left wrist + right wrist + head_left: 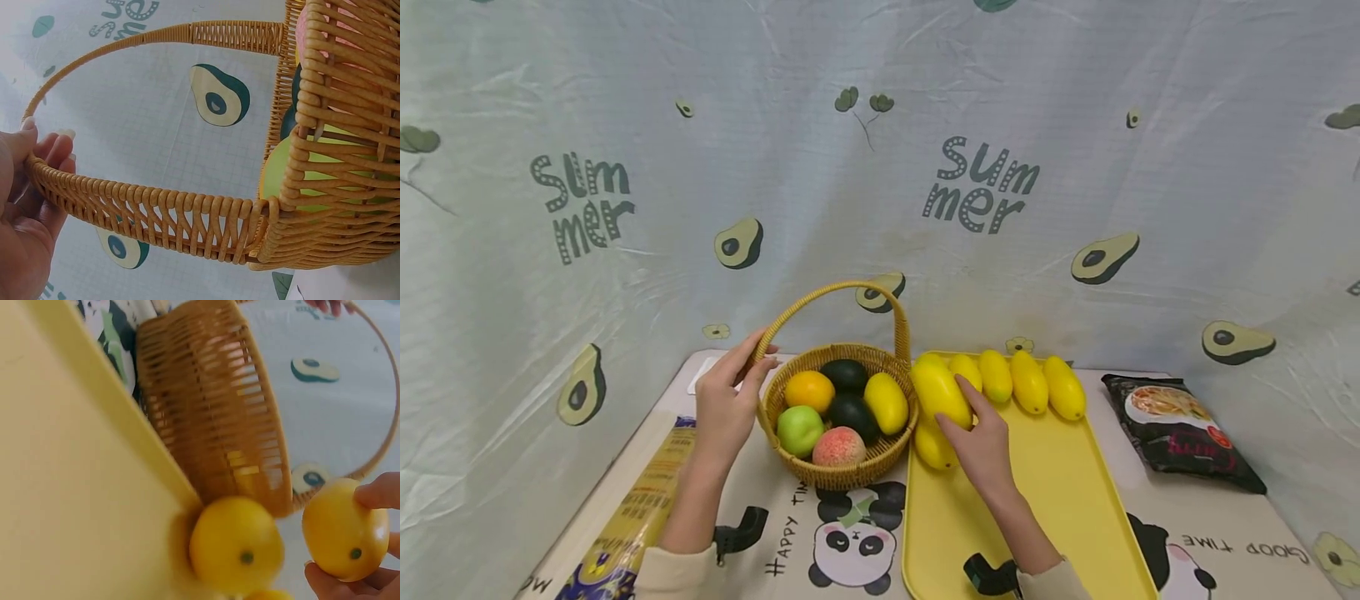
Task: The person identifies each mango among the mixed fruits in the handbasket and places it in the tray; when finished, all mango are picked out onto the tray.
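My left hand point(727, 408) holds the handle point(144, 203) of a wicker basket point(842, 477) on its left side, thumb and fingers around it. Inside the basket are an orange point(809, 390), a green apple point(799, 431), a peach point(839, 447), a yellow mango point(887, 403) and two dark avocado-like fruits point(851, 417). With thumb and fingers, my right hand point(988, 454) grips another mango point(345, 531) above the tray's left edge, just right of the basket. Below it, one mango point(934, 446) lies on the yellow tray point(1000, 525). Several more mangoes point(1028, 383) line the tray's far end.
At the right lies a black food packet point(1183, 433). A long yellow packet point(643, 500) lies on the left, partly behind my left forearm. The table cover point(857, 542) carries panda prints, and a patterned curtain point(820, 183) hangs behind.
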A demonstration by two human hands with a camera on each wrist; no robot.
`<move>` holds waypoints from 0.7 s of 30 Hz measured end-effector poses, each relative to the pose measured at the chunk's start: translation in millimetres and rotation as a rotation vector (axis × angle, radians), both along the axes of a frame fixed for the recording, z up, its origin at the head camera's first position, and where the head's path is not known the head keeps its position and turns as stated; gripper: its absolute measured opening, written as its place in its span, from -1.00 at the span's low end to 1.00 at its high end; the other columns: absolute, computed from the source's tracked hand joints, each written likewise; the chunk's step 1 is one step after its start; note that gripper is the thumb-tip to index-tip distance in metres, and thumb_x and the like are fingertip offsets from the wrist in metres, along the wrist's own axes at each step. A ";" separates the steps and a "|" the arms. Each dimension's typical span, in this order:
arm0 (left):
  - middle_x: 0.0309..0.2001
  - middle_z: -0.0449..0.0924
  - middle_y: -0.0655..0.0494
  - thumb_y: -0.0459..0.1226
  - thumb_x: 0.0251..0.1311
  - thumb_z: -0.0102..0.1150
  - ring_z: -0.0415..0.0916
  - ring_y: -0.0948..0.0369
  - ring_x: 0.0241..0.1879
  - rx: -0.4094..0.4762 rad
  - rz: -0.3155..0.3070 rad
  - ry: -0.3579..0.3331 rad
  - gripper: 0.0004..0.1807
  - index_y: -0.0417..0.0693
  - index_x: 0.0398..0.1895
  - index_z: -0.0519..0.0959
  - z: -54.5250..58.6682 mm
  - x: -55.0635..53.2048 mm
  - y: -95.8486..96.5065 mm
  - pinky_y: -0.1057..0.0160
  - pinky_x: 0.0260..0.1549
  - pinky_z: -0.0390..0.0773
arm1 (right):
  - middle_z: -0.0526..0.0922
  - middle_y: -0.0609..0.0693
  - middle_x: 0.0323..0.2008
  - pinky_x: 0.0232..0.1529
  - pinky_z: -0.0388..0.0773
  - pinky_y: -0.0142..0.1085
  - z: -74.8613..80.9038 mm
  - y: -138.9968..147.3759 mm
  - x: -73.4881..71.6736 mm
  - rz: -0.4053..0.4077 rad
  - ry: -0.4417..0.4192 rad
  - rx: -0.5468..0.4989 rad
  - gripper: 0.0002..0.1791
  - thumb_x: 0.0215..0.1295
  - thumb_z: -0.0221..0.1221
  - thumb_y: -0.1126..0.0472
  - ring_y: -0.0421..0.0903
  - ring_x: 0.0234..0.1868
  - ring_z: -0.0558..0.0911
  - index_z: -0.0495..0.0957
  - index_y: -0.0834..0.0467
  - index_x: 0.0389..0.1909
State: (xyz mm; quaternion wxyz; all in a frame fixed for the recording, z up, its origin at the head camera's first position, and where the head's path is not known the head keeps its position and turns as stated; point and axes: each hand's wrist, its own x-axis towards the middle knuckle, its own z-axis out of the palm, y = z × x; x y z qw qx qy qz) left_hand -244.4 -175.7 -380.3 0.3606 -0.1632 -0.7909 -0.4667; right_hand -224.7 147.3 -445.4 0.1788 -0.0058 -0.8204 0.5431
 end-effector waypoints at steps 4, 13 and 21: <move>-0.04 0.73 -0.01 -0.38 0.34 0.17 0.54 0.62 -0.13 0.003 0.001 -0.015 -0.52 0.06 0.31 0.52 1.1 0.7 0.2 0.70 -0.04 0.48 | 0.45 0.07 0.38 0.29 0.49 0.02 -5.3 18.5 5.0 -0.015 -0.040 0.015 -0.29 0.25 0.34 0.12 0.07 0.39 0.44 0.36 -0.01 0.42; -0.04 0.72 -0.01 -0.37 0.35 0.16 0.53 0.62 -0.13 0.009 0.000 -0.017 -0.52 0.09 0.32 0.52 1.3 0.5 -1.0 0.71 -0.03 0.48 | 0.41 0.17 0.40 0.28 0.47 0.02 -13.4 46.5 13.2 -0.048 -0.186 0.086 -0.27 0.30 0.28 0.09 0.12 0.31 0.47 0.28 0.07 0.47; -0.05 0.72 -0.02 -0.38 0.34 0.17 0.54 0.62 -0.13 0.011 -0.008 -0.007 -0.53 0.05 0.30 0.53 0.4 -0.4 0.1 0.70 -0.03 0.48 | 0.46 0.28 0.32 0.26 0.50 0.08 -26.7 52.8 16.1 -0.039 -0.290 0.164 -0.27 0.31 0.26 0.04 0.20 0.30 0.48 0.29 0.18 0.44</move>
